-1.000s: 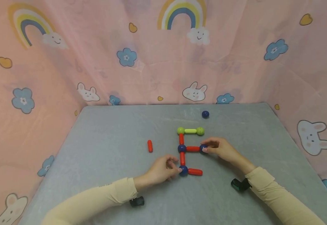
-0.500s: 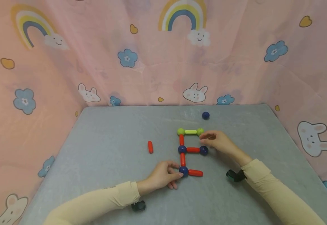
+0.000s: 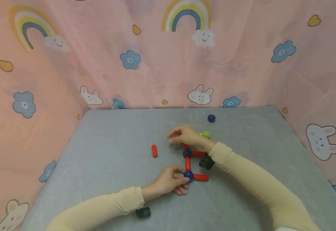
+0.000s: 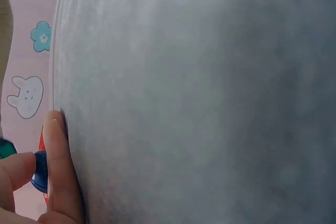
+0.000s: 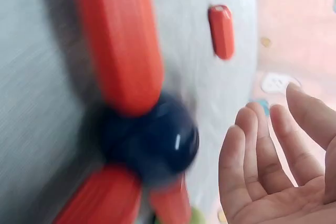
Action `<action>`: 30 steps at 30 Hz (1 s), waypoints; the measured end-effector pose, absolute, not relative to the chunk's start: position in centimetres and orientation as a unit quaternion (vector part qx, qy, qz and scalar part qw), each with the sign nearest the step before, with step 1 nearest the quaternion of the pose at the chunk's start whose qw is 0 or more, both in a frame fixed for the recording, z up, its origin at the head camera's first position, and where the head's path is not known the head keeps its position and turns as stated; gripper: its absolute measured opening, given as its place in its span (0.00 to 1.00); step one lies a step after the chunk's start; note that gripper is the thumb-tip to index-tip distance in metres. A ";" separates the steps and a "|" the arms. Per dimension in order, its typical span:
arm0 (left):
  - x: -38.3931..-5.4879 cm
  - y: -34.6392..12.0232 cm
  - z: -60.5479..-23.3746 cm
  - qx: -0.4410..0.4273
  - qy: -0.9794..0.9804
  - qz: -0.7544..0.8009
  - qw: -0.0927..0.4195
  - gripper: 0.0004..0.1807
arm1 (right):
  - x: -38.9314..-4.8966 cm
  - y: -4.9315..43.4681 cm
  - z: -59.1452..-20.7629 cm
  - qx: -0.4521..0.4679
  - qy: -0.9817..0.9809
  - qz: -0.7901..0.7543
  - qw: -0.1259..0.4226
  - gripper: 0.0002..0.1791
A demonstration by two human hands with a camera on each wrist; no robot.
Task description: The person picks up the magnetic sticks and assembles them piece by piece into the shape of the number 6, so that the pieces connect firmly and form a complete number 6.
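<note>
A figure of red rods and blue balls lies on the grey table, with a green end partly covered by my right hand. At its near corner, my left hand point(image 3: 168, 180) pinches a blue ball point(image 3: 189, 175) between thumb and fingers; a red rod point(image 3: 201, 177) sticks out rightward from that ball. My right hand point(image 3: 184, 134) reaches across the figure's far end, holding nothing, its fingers relaxed in the right wrist view. Left of the figure lies a loose red rod point(image 3: 154, 150), a little nearer than the right fingertips. The middle blue ball point(image 3: 187, 153) joins several red rods.
Beyond the figure, a loose blue ball point(image 3: 211, 118) sits near the table's back edge. A green ball point(image 3: 206, 134) shows behind the right wrist. Dark wrist cameras hang under both sleeves. A pink printed curtain point(image 3: 156, 77) surrounds the grey table point(image 3: 113, 134).
The right hand has let go of the blue ball on the middle arm and moved left and away over the green pieces. The left hand has stayed at the near corner ball, now pinching it.
</note>
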State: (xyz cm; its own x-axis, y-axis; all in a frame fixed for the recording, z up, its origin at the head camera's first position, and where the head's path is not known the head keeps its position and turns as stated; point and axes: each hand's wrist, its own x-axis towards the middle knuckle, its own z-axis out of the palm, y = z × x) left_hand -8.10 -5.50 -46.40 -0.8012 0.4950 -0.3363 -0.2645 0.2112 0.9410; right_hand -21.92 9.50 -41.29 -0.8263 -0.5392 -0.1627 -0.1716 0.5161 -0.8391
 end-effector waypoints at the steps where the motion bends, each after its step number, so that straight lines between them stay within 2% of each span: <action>1: -8.1 -5.5 -46.4 0.082 0.713 0.625 0.306 0.18 | -22.1 8.8 -41.4 -0.216 0.840 -0.448 0.217 0.15; 11: -8.1 -5.7 -46.4 0.077 0.701 0.632 0.322 0.19 | -22.8 4.6 -43.3 -0.216 0.830 -0.443 0.260 0.15; 30: -8.1 -5.6 -46.5 0.071 0.699 0.635 0.320 0.18 | -22.1 1.8 -42.5 -0.210 0.884 -0.333 0.253 0.11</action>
